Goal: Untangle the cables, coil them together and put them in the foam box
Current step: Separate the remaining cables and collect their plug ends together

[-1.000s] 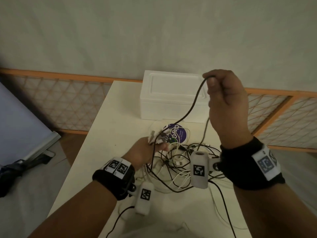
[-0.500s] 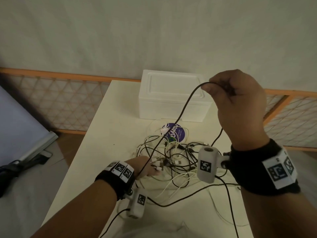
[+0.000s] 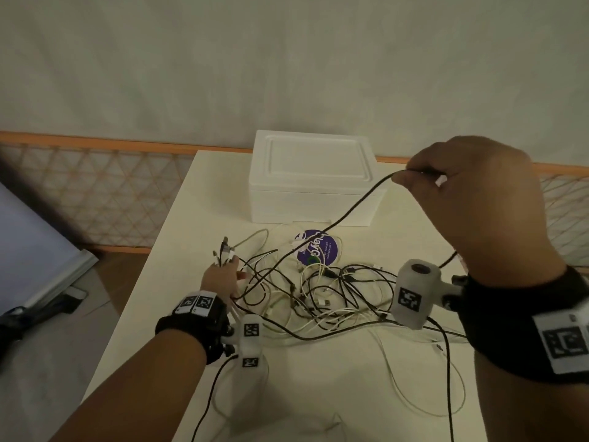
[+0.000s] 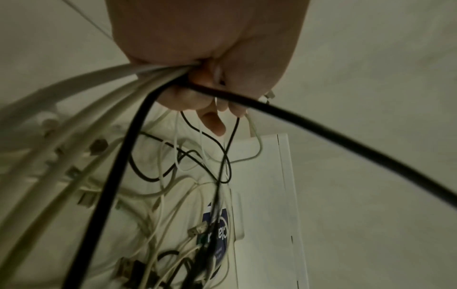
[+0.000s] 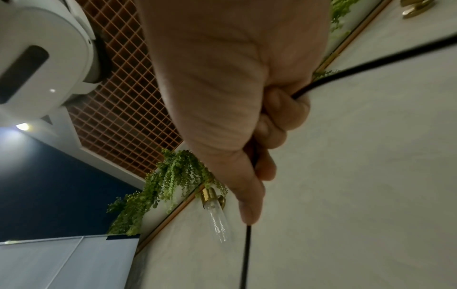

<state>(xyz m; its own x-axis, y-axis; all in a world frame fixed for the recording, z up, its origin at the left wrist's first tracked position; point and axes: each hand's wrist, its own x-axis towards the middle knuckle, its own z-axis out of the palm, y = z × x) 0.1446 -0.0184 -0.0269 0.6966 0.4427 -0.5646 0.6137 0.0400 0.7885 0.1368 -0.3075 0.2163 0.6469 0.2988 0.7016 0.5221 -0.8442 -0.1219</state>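
Observation:
A tangle of black and white cables (image 3: pixel 322 291) lies in the middle of the white table (image 3: pixel 334 393). My left hand (image 3: pixel 223 279) grips a bunch of cable ends (image 3: pixel 224 252) at the tangle's left side; the left wrist view shows white and black cables (image 4: pixel 138 82) running into its curled fingers (image 4: pixel 212 121). My right hand (image 3: pixel 471 199) is raised at the right and pinches one black cable (image 3: pixel 353 208), which slopes down into the tangle. In the right wrist view that black cable (image 5: pixel 247 254) passes through its curled fingers (image 5: pixel 279 109). The white foam box (image 3: pixel 310 177) stands closed at the table's far edge.
A round purple sticker (image 3: pixel 317 248) lies under the cables in front of the box. Loose white and black cables (image 3: pixel 446 362) trail toward the table's near right edge. An orange lattice fence (image 3: pixel 105 189) runs behind the table, with floor to the left.
My left hand dropped toward me, then moved back out to the tangle's left with the cable ends. My right hand drifted right, pulling the black cable more taut.

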